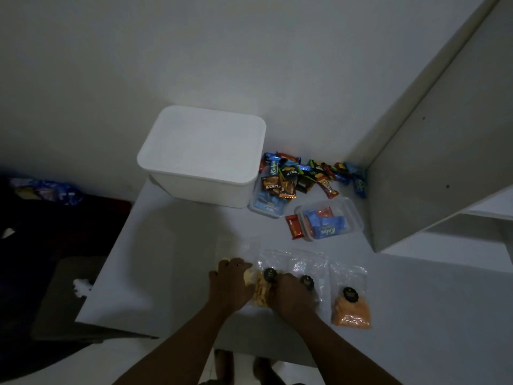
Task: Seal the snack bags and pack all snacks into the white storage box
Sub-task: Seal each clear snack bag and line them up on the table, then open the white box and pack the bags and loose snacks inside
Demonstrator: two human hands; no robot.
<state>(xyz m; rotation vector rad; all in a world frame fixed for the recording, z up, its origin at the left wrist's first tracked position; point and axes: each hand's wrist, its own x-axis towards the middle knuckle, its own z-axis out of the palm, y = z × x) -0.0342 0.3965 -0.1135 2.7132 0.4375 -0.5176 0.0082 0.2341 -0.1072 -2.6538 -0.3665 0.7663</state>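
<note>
The white storage box [202, 159] stands at the back of the white table with its lid on. Near the front edge lie several clear snack bags with black round labels. My left hand [229, 284] and my right hand [291, 297] both rest on the bag of yellow crackers [261, 293] between them, pressing it to the table. A second clear bag [308, 270] lies partly under my right hand. Further right sits a bag of orange snacks [351, 309], untouched. Wrapped snacks [305, 173] are heaped right of the box.
Two clear plastic tubs [352, 215] hold wrapped bars, and a red bar [293, 226] lies beside one. A grey shelf panel [433, 151] rises on the right. The table's left edge [111, 251] drops to a dark floor area with a blue packet [50, 190].
</note>
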